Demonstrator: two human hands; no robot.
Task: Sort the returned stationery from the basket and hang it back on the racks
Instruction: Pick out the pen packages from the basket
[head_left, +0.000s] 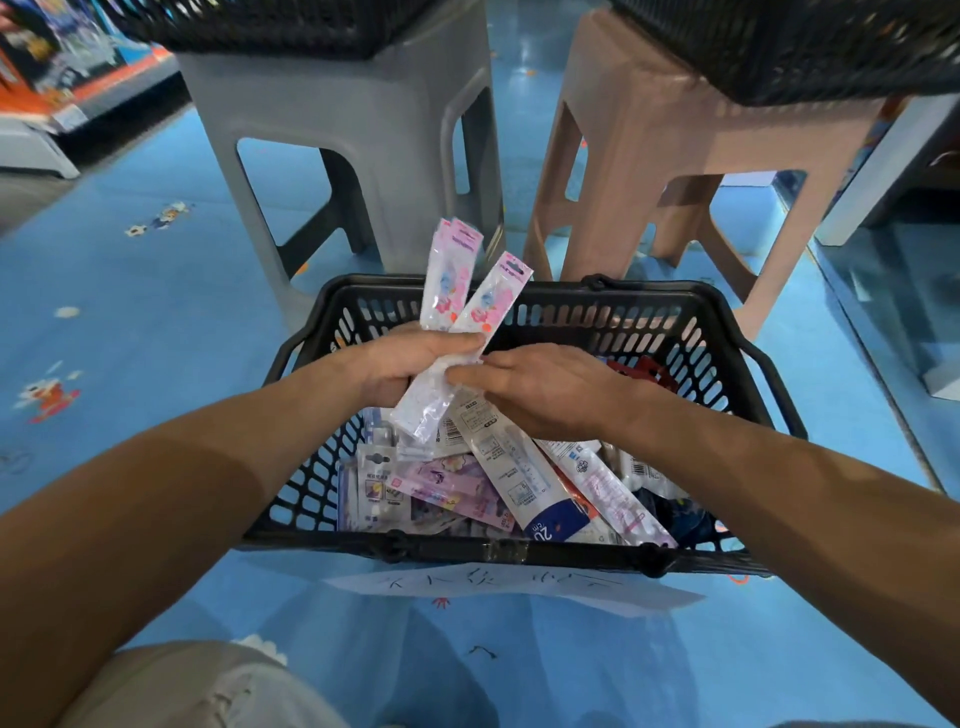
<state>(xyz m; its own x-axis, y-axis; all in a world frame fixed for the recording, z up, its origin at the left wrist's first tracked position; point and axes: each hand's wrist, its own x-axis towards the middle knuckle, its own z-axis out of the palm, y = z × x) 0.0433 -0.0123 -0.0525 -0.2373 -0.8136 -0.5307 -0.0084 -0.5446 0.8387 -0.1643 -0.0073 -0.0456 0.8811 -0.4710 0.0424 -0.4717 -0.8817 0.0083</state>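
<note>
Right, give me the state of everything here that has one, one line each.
Left hand: grips the pink packets above the basket.
Right hand: fingertips touch the lowest packet; grip unclear.
Pink packets: fanned out, tops up.
Basket: on the floor, part full, handles down.
Grey stool: upright, black crate on top.
Pink stool: upright, second crate on top.

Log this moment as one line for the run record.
stage: sorting | left hand: grips pink packets | right hand: touches their lower end | basket: on floor, other packets inside
</note>
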